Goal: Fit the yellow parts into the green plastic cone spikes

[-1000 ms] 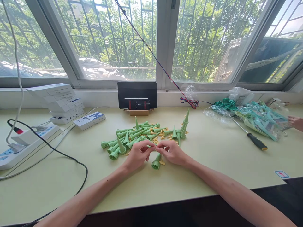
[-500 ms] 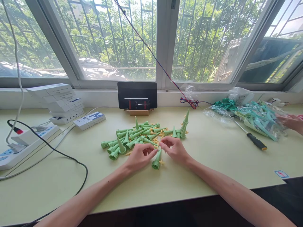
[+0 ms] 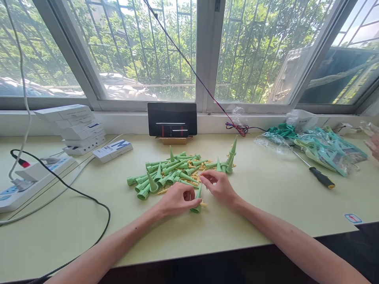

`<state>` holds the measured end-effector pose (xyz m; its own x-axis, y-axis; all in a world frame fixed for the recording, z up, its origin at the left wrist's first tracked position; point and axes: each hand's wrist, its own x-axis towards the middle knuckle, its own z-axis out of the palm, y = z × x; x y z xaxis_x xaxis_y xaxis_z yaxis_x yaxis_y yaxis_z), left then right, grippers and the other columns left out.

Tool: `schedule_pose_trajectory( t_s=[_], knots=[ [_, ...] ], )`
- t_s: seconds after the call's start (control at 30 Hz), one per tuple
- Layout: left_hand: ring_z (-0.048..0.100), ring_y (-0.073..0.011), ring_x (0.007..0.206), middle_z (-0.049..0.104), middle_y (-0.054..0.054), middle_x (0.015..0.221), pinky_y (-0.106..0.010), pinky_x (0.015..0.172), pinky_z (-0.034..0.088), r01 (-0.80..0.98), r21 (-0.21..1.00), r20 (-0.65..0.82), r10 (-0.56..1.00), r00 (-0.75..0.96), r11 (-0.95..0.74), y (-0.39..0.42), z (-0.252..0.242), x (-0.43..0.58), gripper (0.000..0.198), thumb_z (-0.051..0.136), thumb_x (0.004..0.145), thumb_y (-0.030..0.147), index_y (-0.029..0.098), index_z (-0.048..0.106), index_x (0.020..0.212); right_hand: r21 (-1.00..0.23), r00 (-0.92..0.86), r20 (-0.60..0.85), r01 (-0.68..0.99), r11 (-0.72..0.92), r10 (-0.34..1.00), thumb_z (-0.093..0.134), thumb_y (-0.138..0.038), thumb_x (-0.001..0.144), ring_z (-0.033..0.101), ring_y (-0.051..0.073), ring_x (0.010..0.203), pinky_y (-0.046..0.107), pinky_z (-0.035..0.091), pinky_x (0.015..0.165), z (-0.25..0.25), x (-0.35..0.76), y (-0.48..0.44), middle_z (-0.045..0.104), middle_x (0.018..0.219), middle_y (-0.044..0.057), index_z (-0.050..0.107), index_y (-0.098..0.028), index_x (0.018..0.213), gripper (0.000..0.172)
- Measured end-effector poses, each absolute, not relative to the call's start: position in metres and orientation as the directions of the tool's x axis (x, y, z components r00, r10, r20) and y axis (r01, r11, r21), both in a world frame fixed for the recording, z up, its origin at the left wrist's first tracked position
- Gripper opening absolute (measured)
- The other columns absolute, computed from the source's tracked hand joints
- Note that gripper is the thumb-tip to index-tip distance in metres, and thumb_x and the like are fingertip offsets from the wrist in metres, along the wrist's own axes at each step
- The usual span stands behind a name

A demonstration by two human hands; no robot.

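Note:
In front of me a green plastic cone spike lies with its wide threaded end toward me and a small yellow peg sticking out of its side. My left hand is closed on this spike, thumb across its lower body. My right hand is closed in a pinch near the spike's narrow tip; what its fingertips hold, if anything, is too small to make out. Just beyond both hands spreads a pile of green spikes mixed with yellow pegs. Several spikes stand upright, including a stacked one behind my right hand.
A screwdriver and bagged green parts lie to the right, with another person's hand at the edge. Stacked white boxes, a power strip and a black cable are left. A phone stands behind the pile.
My left hand has moved slightly right and down, its thumb now on the near spike. My right hand has barely moved. The other person's hand has drawn away from the bags.

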<state>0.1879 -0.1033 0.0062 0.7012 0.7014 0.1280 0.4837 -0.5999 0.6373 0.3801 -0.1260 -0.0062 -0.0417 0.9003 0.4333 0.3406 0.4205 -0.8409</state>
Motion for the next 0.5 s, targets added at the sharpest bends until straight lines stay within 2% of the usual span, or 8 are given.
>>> schedule_pose_trajectory(
  t_s=[0.23,0.33,0.5],
  knots=[
    [0.039,-0.0086,0.049,0.049,0.003,0.052,-0.021,0.046,0.028,0.490,0.653,0.078,0.695,0.714,-0.577,-0.1030,0.0085,0.1861,0.026,0.060,0.078,0.032,0.015,0.057,0.058,-0.868,-0.028,0.397,0.314,0.385,0.917,0.055,-0.042,0.091,0.056,0.014,0.058,0.027,0.050,0.055,-0.0079,0.3809,-0.1244,0.065,0.072,0.004,0.066,-0.017,0.088,0.027],
    [0.039,-0.0087,0.048,0.049,0.003,0.050,-0.021,0.045,0.027,0.476,0.678,0.071,0.695,0.715,-0.559,-0.1033,0.0084,0.1859,0.023,0.060,0.077,0.029,0.015,0.060,0.059,-0.872,-0.027,0.392,0.307,0.381,0.919,0.056,-0.042,0.091,0.057,0.014,0.059,0.027,0.049,0.055,-0.0083,0.3811,-0.1244,0.065,0.073,0.004,0.065,-0.018,0.087,0.027],
    [0.038,-0.0089,0.048,0.050,0.002,0.051,-0.022,0.046,0.027,0.477,0.665,0.086,0.693,0.716,-0.575,-0.1035,0.0086,0.1866,0.031,0.059,0.080,0.035,0.015,0.058,0.056,-0.886,-0.052,0.373,0.276,0.372,0.926,0.053,-0.043,0.092,0.054,0.013,0.053,0.026,0.047,0.052,-0.0106,0.3814,-0.1232,0.063,0.071,0.003,0.063,-0.018,0.087,0.027]
  ],
)
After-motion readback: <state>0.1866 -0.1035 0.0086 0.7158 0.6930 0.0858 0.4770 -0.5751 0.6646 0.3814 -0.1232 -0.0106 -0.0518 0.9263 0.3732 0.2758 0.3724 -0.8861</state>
